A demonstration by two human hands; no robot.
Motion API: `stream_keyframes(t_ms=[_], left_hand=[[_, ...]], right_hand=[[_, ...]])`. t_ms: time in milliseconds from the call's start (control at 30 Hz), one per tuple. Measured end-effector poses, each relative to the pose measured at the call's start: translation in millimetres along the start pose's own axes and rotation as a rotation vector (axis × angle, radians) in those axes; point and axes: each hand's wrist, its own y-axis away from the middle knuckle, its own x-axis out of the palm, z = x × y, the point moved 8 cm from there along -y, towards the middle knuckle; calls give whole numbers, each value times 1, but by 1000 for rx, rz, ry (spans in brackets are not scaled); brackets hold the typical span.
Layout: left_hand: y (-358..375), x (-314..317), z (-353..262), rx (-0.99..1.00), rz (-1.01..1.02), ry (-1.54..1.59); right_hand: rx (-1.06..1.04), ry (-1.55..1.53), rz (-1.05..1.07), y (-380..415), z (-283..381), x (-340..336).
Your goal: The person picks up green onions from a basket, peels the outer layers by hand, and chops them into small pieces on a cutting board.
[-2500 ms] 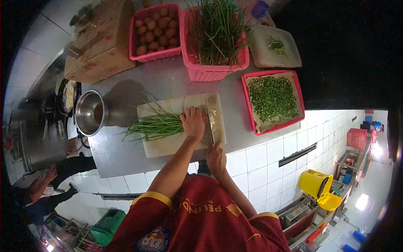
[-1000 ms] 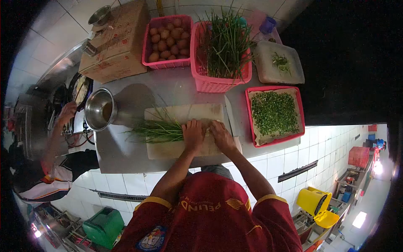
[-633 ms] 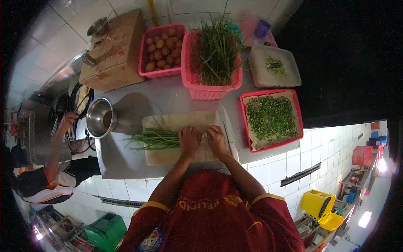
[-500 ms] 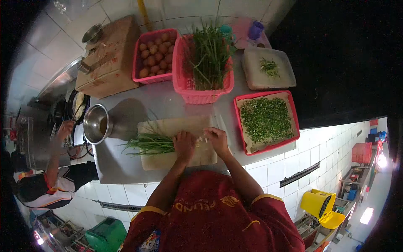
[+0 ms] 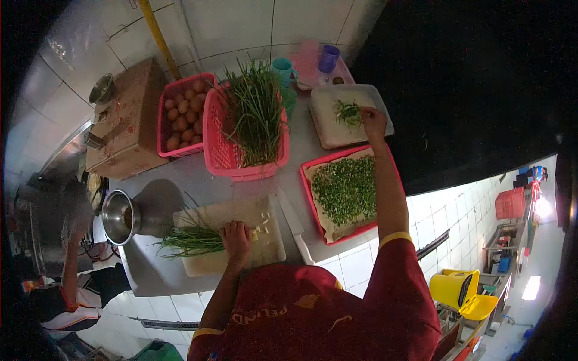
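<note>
My left hand (image 5: 236, 240) is closed over the white ends of a bundle of scallions (image 5: 195, 239), pressing it on the pale cutting board (image 5: 271, 224). A few short cut white bits lie right of those fingers. My right hand (image 5: 373, 122) reaches over a white plastic container (image 5: 325, 131), its fingers drawn together at a small heap of green trimmings (image 5: 348, 113) on top. Whatever they pinch is too small to make out. A knife (image 5: 291, 215) with a white handle lies right of the board. Beneath my right forearm is a red tray (image 5: 309, 212) of chopped greens (image 5: 344, 191).
A pink basket (image 5: 215, 162) of long scallions stands behind the board, beside a pink basket (image 5: 161, 139) of eggs. On the left are a steel bowl (image 5: 108, 215) and a cardboard box (image 5: 129, 129). A turquoise mug (image 5: 282, 72) stands behind. Another person's arm (image 5: 70, 271) is at far left.
My right hand has moved from beside the scallion ends up and right to the trimmings on the container. My left hand stays on the bundle. The camera view has shifted, uncovering the knife.
</note>
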Motion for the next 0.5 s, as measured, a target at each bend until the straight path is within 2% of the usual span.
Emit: stream_keyframes(t_ms=[33,100,167,233,300,367,400,500], left_hand=[[0,-1,0,12,-30,-5],[2,-2,-1,36,-83,-16],[4,2,2,-6,-13,-7],[1,0,1,-5,-3,-18],[-1,-10,-6,43,-46,-47],[-1,-12,-6,24,-51,-33],[0,-12,-7,14,-53,-25],[5,-1,0,24,-83,-43]], right_hand=[[-41,99,28,-14,-1,5],[-87,27,113,-45,-18,21],[-173,150,185,-55,-25,30],[-323,469,233,-65,-22,36],[-368,246,245,-100,-74,47],[-340,167,280,-103,-81,48],[-291,199,311,-89,-55,34],[-155,43,223,-79,-38,12]])
